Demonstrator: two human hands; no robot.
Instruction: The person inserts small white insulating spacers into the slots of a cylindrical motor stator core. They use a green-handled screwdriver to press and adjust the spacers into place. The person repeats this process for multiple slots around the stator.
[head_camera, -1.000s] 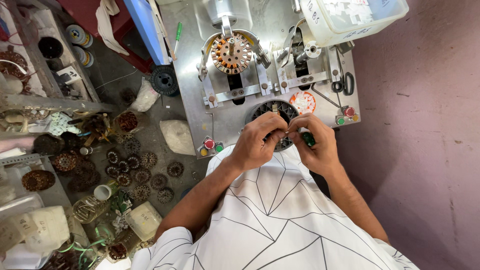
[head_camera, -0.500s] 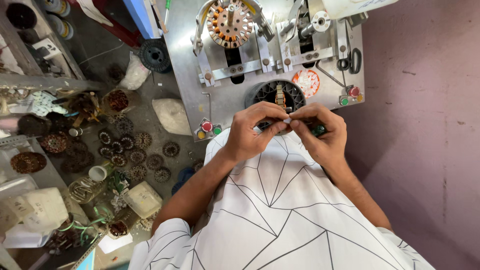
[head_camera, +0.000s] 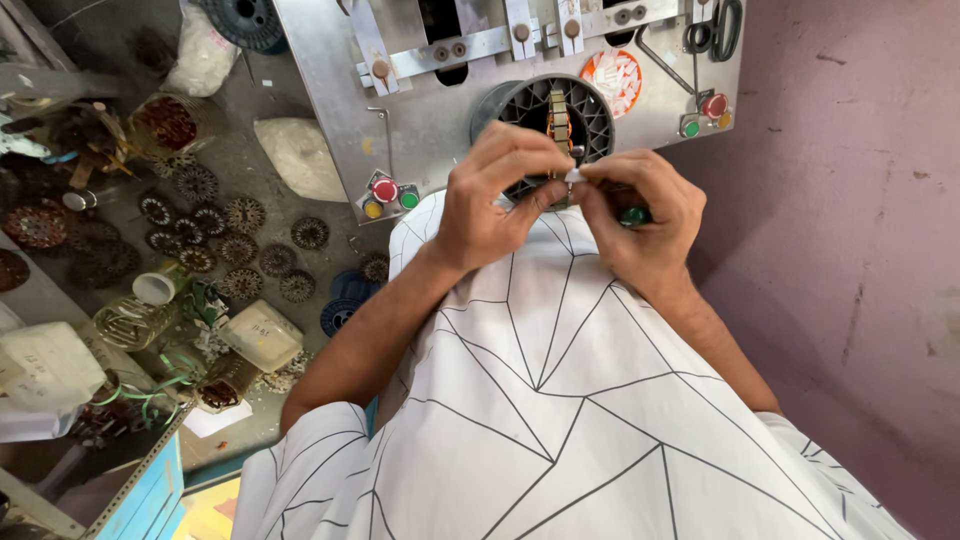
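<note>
My left hand (head_camera: 497, 195) and my right hand (head_camera: 640, 215) meet in front of a round black slotted stator core (head_camera: 545, 110) set in a metal machine panel (head_camera: 420, 110). Both pinch a small white strip (head_camera: 574, 176) between thumb and fingertips at the core's lower edge. A green-handled tool (head_camera: 632, 214) is also gripped in my right hand. A copper-wound section stands upright inside the core, just above my fingers.
Red, yellow and green push buttons (head_camera: 385, 192) sit left of my hands, and another button set (head_camera: 703, 112) is at the right. A tub of white strips (head_camera: 612, 78) lies beside the core. Several wound stators (head_camera: 215, 235) cover the floor left. A pink wall (head_camera: 860, 250) is right.
The view has tilted down, so the panel has slid up in the frame. My hands have drawn back slightly from the core and come together on the white strip.
</note>
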